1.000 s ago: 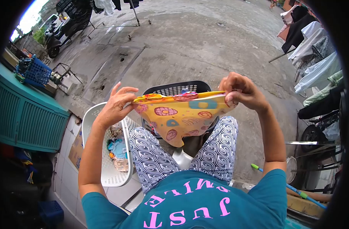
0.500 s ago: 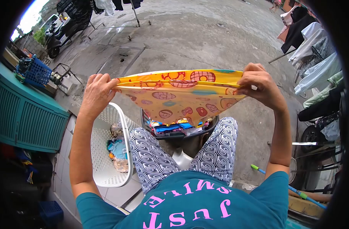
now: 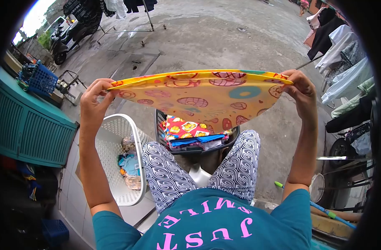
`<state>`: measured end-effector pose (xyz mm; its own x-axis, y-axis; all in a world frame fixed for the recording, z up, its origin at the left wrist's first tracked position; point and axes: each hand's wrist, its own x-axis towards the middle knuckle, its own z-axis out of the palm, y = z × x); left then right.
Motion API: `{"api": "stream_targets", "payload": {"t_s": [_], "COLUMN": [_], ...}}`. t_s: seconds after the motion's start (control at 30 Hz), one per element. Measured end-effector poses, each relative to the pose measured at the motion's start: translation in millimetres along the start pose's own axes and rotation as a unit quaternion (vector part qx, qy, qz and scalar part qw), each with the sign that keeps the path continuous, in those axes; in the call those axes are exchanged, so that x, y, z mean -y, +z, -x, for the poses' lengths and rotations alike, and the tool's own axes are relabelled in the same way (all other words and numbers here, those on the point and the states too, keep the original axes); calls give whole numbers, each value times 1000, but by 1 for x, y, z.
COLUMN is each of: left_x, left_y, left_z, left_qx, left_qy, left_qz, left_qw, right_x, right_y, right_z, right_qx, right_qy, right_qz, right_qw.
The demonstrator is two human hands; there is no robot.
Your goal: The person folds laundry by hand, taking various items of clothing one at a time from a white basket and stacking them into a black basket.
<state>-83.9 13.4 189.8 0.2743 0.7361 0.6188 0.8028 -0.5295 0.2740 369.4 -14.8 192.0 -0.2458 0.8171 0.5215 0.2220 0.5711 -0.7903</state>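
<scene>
A yellow cloth [image 3: 207, 93] printed with pink and teal doughnuts is stretched between my two hands, its top edge folded double. My left hand [image 3: 98, 98] pinches the left corner, and my right hand [image 3: 300, 89] grips the right corner. Below the cloth, between my knees, sits a dark basket [image 3: 160, 125]. Folded clothes lie in it, with a red and yellow printed piece [image 3: 186, 128] on top of a blue one [image 3: 196, 141]. The cloth's lower part hangs away from me and hides the back of this basket.
By my left leg stands a tall white laundry basket [image 3: 109, 179] with a few crumpled clothes [image 3: 130, 164] at the bottom. Teal shutters [image 3: 36, 133] are on the left. Laundry [image 3: 342, 46] hangs along the right. A blue-green pole [image 3: 323, 209] lies at lower right.
My hands have moved farther apart, pulling the cloth wider and tauter. Its edge has risen slightly, and more of the red printed piece in the dark basket now shows.
</scene>
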Motion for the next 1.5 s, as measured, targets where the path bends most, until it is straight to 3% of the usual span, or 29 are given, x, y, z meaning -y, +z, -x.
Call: {"api": "stream_targets", "payload": {"t_s": [0.03, 0.07, 0.17, 0.2, 0.27, 0.4, 0.5, 0.73, 0.87, 0.93, 1.07, 1.13, 1.2, 1.23, 1.3, 1.4, 1.47, 1.5], "left_x": [5, 11, 32, 47, 45, 20, 4, -31, -33, -23, 15, 41, 64, 76, 87, 90, 107, 117], "left_y": [8, 17, 62, 81, 100, 86, 74, 94, 107, 118, 145, 170, 198, 212, 217, 185, 155, 139], "left_z": [0, -1, -10, -10, -13, -12, 13, 134, 179, 184, 161, 135, 114, 109, 100, 94, 111, 125], "left_qx": [23, 45, 85, 72, 16, -74, -23, 171, 264, 278, 298, 252, 173, 115, 50, -9, -15, -27], "left_qy": [-70, -137, -210, -189, -165, -106, -77, -166, -218, -230, -231, -233, -289, -264, -243, -257, -307, -340], "left_qz": [171, 336, 241, 176, 172, 129, 101, 139, 179, 178, 207, 212, 225, 163, 94, 117, 126, 120], "left_qw": [983, 931, 944, 963, 971, 983, 992, 961, 922, 915, 903, 915, 914, 944, 964, 959, 943, 932], "right_x": [-11, -23, -78, -89, -101, -87, -82, -96, -125, -133, -184, -210, -232, -244, -265, -250, -224, -242], "right_y": [-1, 0, 13, 23, 32, 34, 35, 54, 64, 69, 78, 81, 87, 92, 107, 135, 152, 156], "right_z": [-5, -10, -27, -30, -31, -23, 1, 101, 150, 154, 138, 107, 76, 66, 52, 45, 54, 72], "right_qx": [-11, -21, -24, -35, -64, -66, -44, 81, 94, 114, 84, 57, -4, 2, -131, -119, -35, -7], "right_qy": [29, 57, 137, 142, 132, 55, 90, 158, 198, 445, 423, 403, 383, 381, 278, 246, 271, 233], "right_qz": [-40, -80, -26, 34, 97, 200, 233, 295, 171, 40, -33, -91, -59, -58, 186, 165, 146, 124], "right_qw": [999, 995, 990, 989, 984, 976, 967, 939, 961, 887, 902, 909, 922, 923, 933, 948, 951, 965]}}
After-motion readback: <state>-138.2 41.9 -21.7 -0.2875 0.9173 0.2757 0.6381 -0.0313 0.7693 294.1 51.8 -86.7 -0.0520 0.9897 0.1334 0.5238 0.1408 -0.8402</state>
